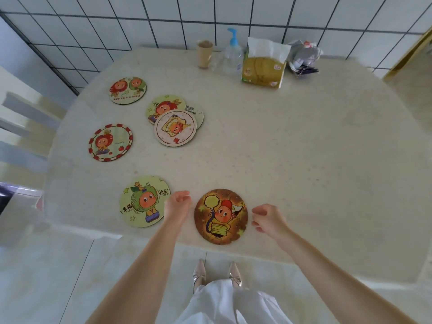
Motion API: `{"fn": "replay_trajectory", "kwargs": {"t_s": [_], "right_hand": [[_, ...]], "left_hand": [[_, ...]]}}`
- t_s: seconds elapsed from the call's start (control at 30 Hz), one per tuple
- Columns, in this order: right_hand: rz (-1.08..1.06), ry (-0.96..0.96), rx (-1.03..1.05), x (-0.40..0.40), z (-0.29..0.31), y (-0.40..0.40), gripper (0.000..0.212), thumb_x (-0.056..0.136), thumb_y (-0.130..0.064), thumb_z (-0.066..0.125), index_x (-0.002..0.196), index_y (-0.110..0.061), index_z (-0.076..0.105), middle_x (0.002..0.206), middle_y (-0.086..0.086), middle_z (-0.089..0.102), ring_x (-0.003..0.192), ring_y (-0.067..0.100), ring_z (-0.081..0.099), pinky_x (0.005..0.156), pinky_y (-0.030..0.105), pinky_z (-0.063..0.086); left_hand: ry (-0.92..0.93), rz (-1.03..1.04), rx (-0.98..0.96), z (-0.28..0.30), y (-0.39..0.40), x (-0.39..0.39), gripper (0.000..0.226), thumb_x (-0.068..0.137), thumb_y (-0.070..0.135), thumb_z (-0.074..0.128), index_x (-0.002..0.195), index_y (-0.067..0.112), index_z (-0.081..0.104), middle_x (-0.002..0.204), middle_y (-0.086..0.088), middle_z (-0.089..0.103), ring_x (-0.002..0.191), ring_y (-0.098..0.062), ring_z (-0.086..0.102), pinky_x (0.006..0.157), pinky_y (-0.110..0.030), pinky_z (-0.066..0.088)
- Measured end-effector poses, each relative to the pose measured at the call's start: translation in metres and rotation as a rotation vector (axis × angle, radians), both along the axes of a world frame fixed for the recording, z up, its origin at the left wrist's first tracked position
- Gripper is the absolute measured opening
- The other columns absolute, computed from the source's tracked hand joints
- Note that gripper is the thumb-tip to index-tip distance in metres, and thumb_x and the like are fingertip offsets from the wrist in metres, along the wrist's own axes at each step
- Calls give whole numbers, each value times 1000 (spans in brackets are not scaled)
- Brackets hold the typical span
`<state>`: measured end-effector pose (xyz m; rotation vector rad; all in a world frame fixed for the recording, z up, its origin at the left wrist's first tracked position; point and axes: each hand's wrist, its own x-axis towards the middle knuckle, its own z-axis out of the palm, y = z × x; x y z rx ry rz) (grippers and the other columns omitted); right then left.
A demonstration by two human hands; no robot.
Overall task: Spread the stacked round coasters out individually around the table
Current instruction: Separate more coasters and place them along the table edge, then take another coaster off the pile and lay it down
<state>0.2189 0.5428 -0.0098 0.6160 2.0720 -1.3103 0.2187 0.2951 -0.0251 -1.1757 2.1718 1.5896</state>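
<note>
A brown cartoon coaster point(221, 216) lies flat near the table's front edge, between my two hands. My left hand point(177, 204) hovers just left of it, fingers loosely curled and holding nothing. My right hand point(267, 218) is just right of it, fingers apart and empty. A green coaster point(145, 201) lies to the left. A red-rimmed coaster point(110, 142) and a red-and-green one point(127, 90) lie singly farther back on the left. In the middle, three coasters still overlap in a small stack point(175, 127), with a cream one on top.
The round cream table point(304, 148) stands against a tiled wall. At its back are a paper cup point(204, 53), a pump bottle point(232, 52), a tissue pack point(264, 64) and crumpled wrappers point(304, 58). A chair point(21, 127) stands at the left. The table's right half holds nothing.
</note>
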Motion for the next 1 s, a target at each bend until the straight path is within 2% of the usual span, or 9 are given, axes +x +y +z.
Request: {"fn": "replay_trajectory", "kwargs": {"t_s": [0.13,0.23,0.5,0.6,0.67,0.77,0.83,0.9,1.0], "right_hand": [[82,52,-6,-44,19,-11,17,91,-5,51,104,-10,61,95,5,66,88,19,68,75,31,59],[141,80,-4,-83,31,-36,17,93,-8,51,107,-12,60,97,4,65,88,16,67,69,23,56],[76,96,-8,-195,42,-129,22,90,-5,50,108,-6,63,96,9,64,83,21,63,81,38,56],[19,64,-18,-232,42,-165,18,90,-5,49,104,-9,60,97,10,60,83,21,60,75,37,54],[11,57,8,-251,39,-186,21,88,-2,47,103,-1,61,94,14,57,82,25,58,82,42,55],[23,41,57,-275,35,-212,41,84,-1,49,123,13,52,109,30,64,99,40,65,96,59,48],[32,26,82,-286,33,-224,45,86,-5,53,130,4,51,126,27,58,116,38,58,98,52,49],[31,23,111,-292,29,-230,48,86,-5,54,133,2,49,132,24,55,120,37,55,99,52,49],[6,-18,131,-299,25,-236,42,86,-3,51,127,2,51,124,20,58,113,38,60,91,53,54]], "left_hand": [[6,-27,-12,5,-19,-27,28,88,8,55,113,16,66,109,-10,67,80,-19,59,85,-41,54],[23,-17,-4,9,-39,-55,29,89,9,54,112,20,66,109,-7,67,81,-17,60,81,-37,54],[46,-35,-53,15,-109,-159,36,88,4,51,121,14,59,116,-8,63,79,-12,58,63,-25,48],[0,-7,-131,19,-135,-195,43,85,4,54,127,11,56,127,-11,61,104,-24,61,80,-33,51],[-44,3,-164,19,-150,-216,47,85,7,56,131,12,52,132,-11,58,112,-28,59,83,-32,47],[-80,-7,-106,16,-160,-243,50,84,11,59,133,14,50,125,-11,60,99,-26,61,72,-28,46],[-96,-4,-59,13,-160,-256,48,85,12,58,132,13,50,115,-11,60,85,-23,57,65,-27,44],[-107,-5,-34,12,-158,-264,42,84,11,58,126,11,53,108,-10,60,87,-24,56,70,-30,46],[-132,13,-67,8,-156,-268,12,80,8,58,77,18,52,78,-1,54,88,-29,57,85,-40,54]]}}
